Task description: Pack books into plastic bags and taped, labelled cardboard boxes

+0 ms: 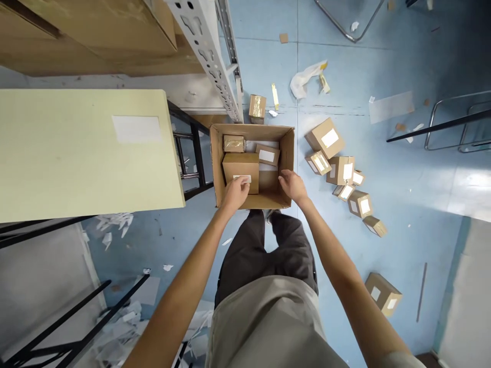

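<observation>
At my feet stands an open cardboard carton (253, 132) with several smaller boxes in it. My left hand (237, 193) is over the largest inner box (241, 166), its slightly bent fingers beside the white label (242, 179); whether they press on it I cannot tell. Across the carton's right wall reaches my right hand (292, 185), loosely curved, with its fingertips inside and nothing seen in them. Behind the largest box sit a small taped box (233, 143) and a flatter box with a white label (267, 155). Bare carton bottom shows at the front right.
Several labelled boxes (340, 170) lie on the blue floor to the right, another box (383, 294) farther down. One taped box (257, 106) stands behind the carton. A yellowish table (88, 153) and white metal rack (207, 51) border the left. Paper scraps (115, 222) litter the floor.
</observation>
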`<state>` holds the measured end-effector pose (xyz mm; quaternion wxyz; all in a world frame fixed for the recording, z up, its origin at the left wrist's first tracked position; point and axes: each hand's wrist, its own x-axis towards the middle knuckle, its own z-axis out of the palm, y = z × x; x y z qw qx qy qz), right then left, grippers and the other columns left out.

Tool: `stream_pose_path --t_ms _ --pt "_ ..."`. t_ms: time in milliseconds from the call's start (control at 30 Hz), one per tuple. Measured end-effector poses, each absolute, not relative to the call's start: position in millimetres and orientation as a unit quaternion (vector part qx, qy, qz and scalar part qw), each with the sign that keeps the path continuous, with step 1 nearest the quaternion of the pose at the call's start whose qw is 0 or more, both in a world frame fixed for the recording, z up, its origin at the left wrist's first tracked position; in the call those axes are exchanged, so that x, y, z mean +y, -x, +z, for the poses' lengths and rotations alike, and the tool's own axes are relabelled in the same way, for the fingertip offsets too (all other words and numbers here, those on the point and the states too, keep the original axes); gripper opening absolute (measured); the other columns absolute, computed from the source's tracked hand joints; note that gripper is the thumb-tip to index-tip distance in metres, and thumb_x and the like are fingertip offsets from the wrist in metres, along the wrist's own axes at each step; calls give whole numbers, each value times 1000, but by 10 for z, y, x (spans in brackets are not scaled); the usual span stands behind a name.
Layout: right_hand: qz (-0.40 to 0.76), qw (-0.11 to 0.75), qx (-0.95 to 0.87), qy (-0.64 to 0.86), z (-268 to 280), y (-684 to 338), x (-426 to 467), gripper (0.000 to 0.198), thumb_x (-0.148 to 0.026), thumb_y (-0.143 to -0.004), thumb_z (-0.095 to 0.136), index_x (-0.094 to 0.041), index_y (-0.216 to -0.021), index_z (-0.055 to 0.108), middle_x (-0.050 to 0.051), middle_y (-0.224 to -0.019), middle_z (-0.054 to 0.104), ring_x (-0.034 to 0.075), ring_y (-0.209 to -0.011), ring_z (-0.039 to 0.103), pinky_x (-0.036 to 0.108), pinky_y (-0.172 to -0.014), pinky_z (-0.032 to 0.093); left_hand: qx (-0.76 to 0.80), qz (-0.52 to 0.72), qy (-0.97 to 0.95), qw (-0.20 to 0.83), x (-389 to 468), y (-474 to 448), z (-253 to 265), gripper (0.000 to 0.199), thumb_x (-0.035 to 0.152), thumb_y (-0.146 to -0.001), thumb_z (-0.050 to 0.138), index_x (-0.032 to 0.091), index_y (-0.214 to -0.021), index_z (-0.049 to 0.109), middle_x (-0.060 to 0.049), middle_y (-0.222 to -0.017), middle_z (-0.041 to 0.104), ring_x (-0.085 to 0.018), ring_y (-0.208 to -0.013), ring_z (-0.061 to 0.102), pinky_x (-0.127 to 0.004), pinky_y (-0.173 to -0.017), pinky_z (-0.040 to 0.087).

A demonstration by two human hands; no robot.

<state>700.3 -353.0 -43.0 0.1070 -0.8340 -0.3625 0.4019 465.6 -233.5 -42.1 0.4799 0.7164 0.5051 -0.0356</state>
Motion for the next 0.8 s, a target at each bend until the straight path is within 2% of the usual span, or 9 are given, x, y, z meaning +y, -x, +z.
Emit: stream_pose_path --t_ms 267,400,500,600,700,800 --pt "368 172 -421 811 -970 -7584 -2518 42 -36 -112 58 -16 -147 72 20 -143 78 36 -128 77 54 -119 60 498 8 -726 473 -1607 -5473 -805 36 16 -107 63 18 -142 72 -16 -149 77 -28 -131 78 -44 -121 60" --pt "365 159 -446 802 -1537 -8018 -1937 42 -37 -112 58 -13 -143 71 23 -144 76 42 -138 71 61 -127 51 513 -3 -727 457 -1156 -6085 -1307 36 18 -109 61 13 -143 71 -20 -149 76 -31 -135 76 -47 -123 57" --pt "357 154 -459 799 -2250 -8355 -1485 44 -37 -113 56 -8 -145 68 28 -146 73 47 -146 64 69 -131 44 526 11 -736 426 -715 -6518 -1938 39 19 -109 60 12 -146 68 -22 -153 72 -35 -146 69 -52 -131 51" --pt "412 122 -433 793 -3136 -8695 -1039 44 -38 -112 60 -7 -143 66 29 -144 73 47 -145 65 69 -130 45 568 18 -714 410 -211 -6876 -2772 48 22 -107 64 15 -155 62 -22 -160 66 -39 -156 61 -59 -137 42" --pt "500 89 -387 770 -4043 -8993 -631 38 -41 -109 67 -11 -131 69 26 -133 78 44 -141 70 68 -128 49 604 4 -680 415 262 -7114 -3718 60 25 -103 73 15 -160 55 -23 -164 62 -40 -162 54 -61 -141 36" --pt "542 107 -369 747 -4848 -9156 -296 31 -39 -104 73 -15 -125 70 21 -123 80 40 -139 71 63 -130 49 606 23 -678 415 630 -7207 -4623 63 25 -99 79 15 -157 57 -23 -158 66 -38 -159 57 -57 -138 40"
